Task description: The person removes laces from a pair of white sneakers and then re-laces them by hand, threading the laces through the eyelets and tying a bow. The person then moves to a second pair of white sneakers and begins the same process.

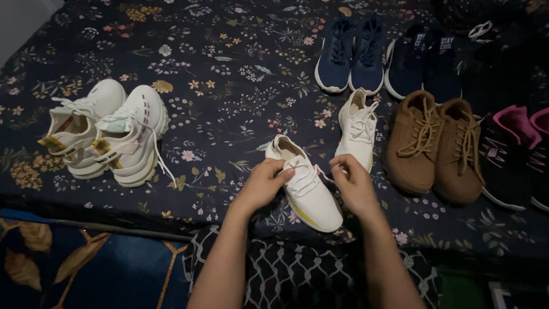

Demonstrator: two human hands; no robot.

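Two hands are being worked at the laces of a white knit sneaker (pixel 306 186) at lower centre: the left hand (pixel 264 184) and right hand (pixel 353 184) are each pinching lace; uneven pulling is risking a tangled knot or the sneaker being tipped off the floral bedspread (pixel 229 86)

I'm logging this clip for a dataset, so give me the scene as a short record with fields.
surface: dark floral cloth
left hand: on the laces of the white knit shoe
right hand: at the same shoe's laces, fingers bent
matching shoe: lies just behind, apart from the hands
far left: pair of chunky white sneakers
right: tan lace-up pair
back: navy pair
far right edge: dark shoes with pink lining, partly cut off
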